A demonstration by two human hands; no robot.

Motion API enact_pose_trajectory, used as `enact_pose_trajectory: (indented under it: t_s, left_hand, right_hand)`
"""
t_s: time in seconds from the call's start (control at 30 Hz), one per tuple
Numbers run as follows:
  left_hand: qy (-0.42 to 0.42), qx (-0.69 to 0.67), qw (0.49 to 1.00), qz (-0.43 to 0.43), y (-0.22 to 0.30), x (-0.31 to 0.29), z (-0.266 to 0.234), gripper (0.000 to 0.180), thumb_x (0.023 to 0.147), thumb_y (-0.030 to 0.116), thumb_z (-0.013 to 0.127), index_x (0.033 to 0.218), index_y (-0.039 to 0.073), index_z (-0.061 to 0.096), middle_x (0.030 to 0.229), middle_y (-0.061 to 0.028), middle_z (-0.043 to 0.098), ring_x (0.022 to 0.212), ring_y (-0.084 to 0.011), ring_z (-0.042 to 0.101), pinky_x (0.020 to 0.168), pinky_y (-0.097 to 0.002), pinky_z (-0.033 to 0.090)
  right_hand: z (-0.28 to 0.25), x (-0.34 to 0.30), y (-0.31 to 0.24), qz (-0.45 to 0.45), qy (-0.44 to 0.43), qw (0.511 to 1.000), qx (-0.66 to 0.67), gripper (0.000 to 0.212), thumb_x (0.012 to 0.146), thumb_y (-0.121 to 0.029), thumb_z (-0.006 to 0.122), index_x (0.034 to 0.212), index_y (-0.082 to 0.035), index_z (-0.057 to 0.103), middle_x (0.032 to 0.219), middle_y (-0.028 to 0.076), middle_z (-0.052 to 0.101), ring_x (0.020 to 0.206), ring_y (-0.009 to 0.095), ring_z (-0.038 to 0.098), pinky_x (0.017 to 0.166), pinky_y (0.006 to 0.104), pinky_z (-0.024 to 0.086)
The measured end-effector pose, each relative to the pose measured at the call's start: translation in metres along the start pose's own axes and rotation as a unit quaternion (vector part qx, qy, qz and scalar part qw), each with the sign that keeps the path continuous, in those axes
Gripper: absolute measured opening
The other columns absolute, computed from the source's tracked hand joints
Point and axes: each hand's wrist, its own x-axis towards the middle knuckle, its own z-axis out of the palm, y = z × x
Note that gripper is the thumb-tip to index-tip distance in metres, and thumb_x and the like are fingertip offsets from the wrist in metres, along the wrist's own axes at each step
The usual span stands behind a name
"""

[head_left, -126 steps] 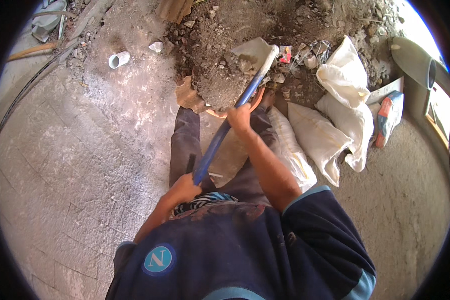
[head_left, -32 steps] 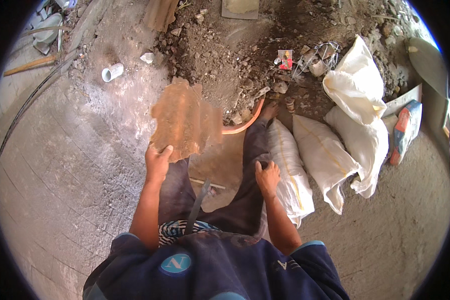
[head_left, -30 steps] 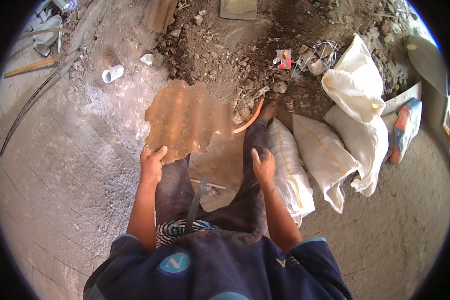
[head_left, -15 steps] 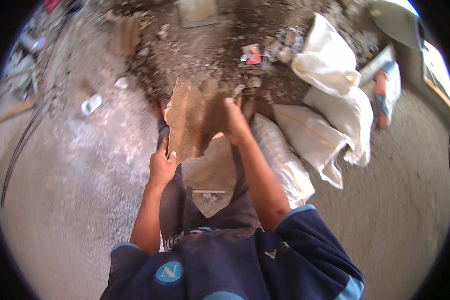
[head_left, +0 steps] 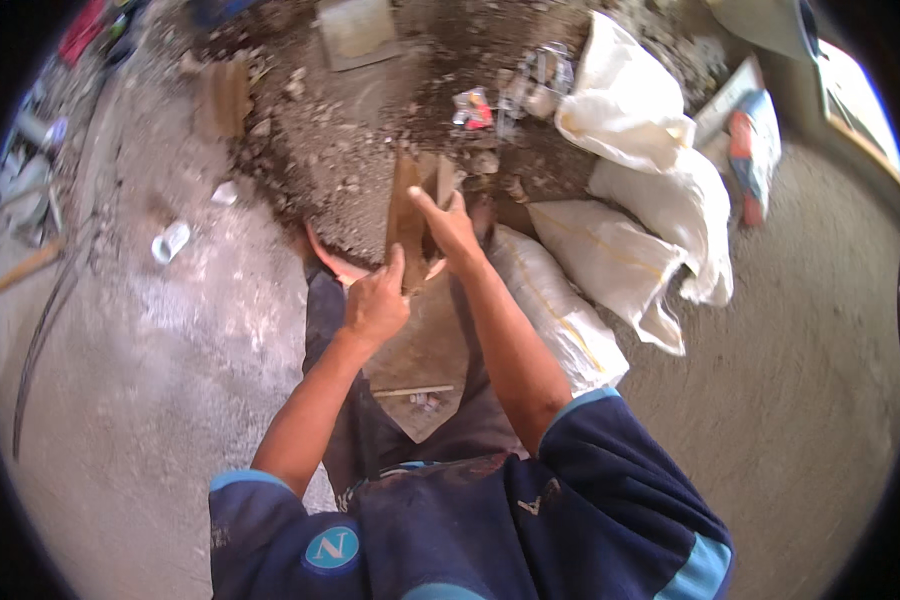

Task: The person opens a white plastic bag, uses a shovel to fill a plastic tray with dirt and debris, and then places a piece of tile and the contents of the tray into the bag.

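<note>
Gripping a brown corrugated sheet point(head_left: 404, 230) at its lower left edge with the left hand point(head_left: 374, 308), one digit stretched up along it. Grasping its right side with the right hand point(head_left: 448, 232), thumb across the near face, the other fingers partly hidden. Holding the sheet tilted between both hands, ahead of the dark-trousered legs point(head_left: 323, 302) and overlapping, in view, a curved orange rim point(head_left: 335, 263). Facing loose rubble point(head_left: 340, 200), with white sacks point(head_left: 562, 310) near on the right. Having a short white pipe piece point(head_left: 171, 243) well apart on the left, and a flat grey plate point(head_left: 358, 35) farther ahead.
</note>
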Motion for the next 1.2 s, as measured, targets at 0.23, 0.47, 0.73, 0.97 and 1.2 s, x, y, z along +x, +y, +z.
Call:
enact_pose_trajectory:
  t_s: [0.23, 0.47, 0.73, 0.97, 1.2]
  left_hand:
    - [-0.064, 0.050, 0.997, 0.011, 0.019, 0.004, -0.007, 0.072, 0.069, 0.006, 0.064, 0.136, -0.009, 0.043, 0.092, -0.0265, 0.064, 0.085, -0.0423, 0.064, 0.074, -0.0494, 0.050]
    - [-0.132, 0.110, 0.985, 0.034, 0.074, 0.012, 0.005, 0.073, 0.066, 0.005, 0.065, 0.132, -0.013, 0.043, 0.093, -0.0270, 0.064, 0.089, -0.0431, 0.063, 0.077, -0.0486, 0.051]
    - [-0.159, 0.130, 0.979, 0.000, 0.142, -0.008, 0.032, 0.068, 0.070, 0.005, 0.067, 0.130, -0.014, 0.044, 0.102, -0.0306, 0.062, 0.096, -0.0455, 0.061, 0.084, -0.0501, 0.049]
    - [-0.061, 0.082, 0.993, 0.061, 0.186, -0.006, 0.032, 0.075, 0.074, 0.007, 0.066, 0.138, -0.013, 0.032, 0.101, -0.0329, 0.063, 0.091, -0.0459, 0.063, 0.080, -0.0494, 0.051]
    - [-0.094, -0.309, 0.933, -0.160, 0.177, 0.036, 0.029, 0.065, 0.071, 0.003, 0.072, 0.131, -0.004, 0.047, 0.111, -0.0109, 0.065, 0.097, -0.0194, 0.063, 0.086, -0.0335, 0.050]
  right_hand:
    - [-0.028, 0.009, 0.012, 0.021, -0.012, 0.987, -0.157, 0.077, 0.070, -0.025, 0.075, 0.129, 0.009, 0.040, 0.123, 0.029, 0.058, 0.118, 0.039, 0.057, 0.098, 0.0409, 0.045]
    - [-0.062, -0.010, 0.034, 0.033, 0.019, 0.996, -0.085, 0.072, 0.063, -0.023, 0.079, 0.120, 0.009, 0.050, 0.112, 0.029, 0.064, 0.110, 0.040, 0.062, 0.094, 0.0419, 0.049]
    - [-0.115, -0.034, 0.054, -0.009, 0.094, 0.982, -0.166, 0.034, 0.071, -0.014, 0.062, 0.098, 0.007, 0.068, 0.089, 0.029, 0.067, 0.090, 0.041, 0.068, 0.083, 0.0464, 0.053]
    - [-0.170, -0.020, 0.106, 0.036, 0.129, 0.986, -0.103, 0.029, 0.081, -0.021, 0.062, 0.100, 0.000, 0.065, 0.094, 0.025, 0.068, 0.090, 0.040, 0.067, 0.080, 0.0454, 0.052]
    - [-0.197, -0.011, 0.099, 0.112, 0.139, 0.979, 0.098, 0.032, 0.092, -0.019, 0.052, 0.119, -0.002, 0.053, 0.109, 0.024, 0.064, 0.083, 0.036, 0.068, 0.069, 0.0447, 0.053]
